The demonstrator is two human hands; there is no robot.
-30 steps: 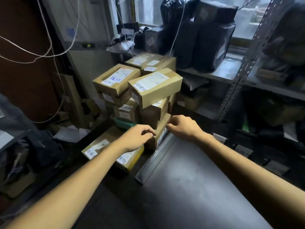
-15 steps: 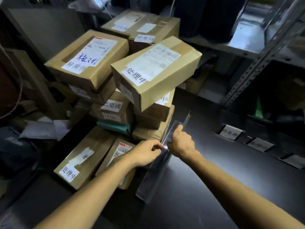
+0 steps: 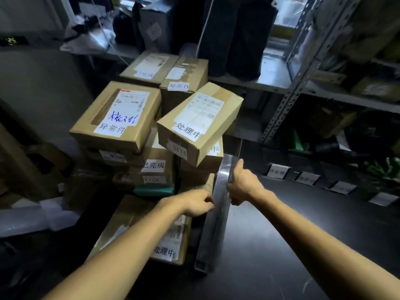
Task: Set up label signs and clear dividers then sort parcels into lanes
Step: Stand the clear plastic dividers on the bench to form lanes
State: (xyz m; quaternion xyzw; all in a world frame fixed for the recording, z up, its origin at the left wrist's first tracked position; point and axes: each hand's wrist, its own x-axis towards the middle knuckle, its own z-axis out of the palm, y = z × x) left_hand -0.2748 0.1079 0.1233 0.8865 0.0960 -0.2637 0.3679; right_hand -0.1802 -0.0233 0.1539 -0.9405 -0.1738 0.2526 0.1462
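Fingers of the right hand [image 3: 243, 185] are wrapped round a long clear plastic divider [image 3: 213, 234] from its right side, with the thumb pointing up along the strip. The left hand [image 3: 195, 203] meets the same strip from the other side, its fingers [image 3: 208, 202] bent and pinching the left edge just below the right hand's grip. The divider runs away from the person along the left edge of the black desk [image 3: 281, 245], its near end low at the desk's corner and its far end raised; whether the near end rests on the surface cannot be told. Just to its left is a stack of brown cardboard parcels [image 3: 121, 118] carrying white shipping labels and handwritten stickers. The topmost parcel [image 3: 199, 124] lies tilted, its lower corner overhanging close to the strip's far end. Another parcel [image 3: 166, 241] lies flat and low beside the strip, partly under the left forearm. Four small white label signs [image 3: 278, 171] stand in a row along the desk's far right edge, well apart from the hands. Behind them rises a grey perforated metal shelf rack [image 3: 303, 83] holding dim, blurred goods.
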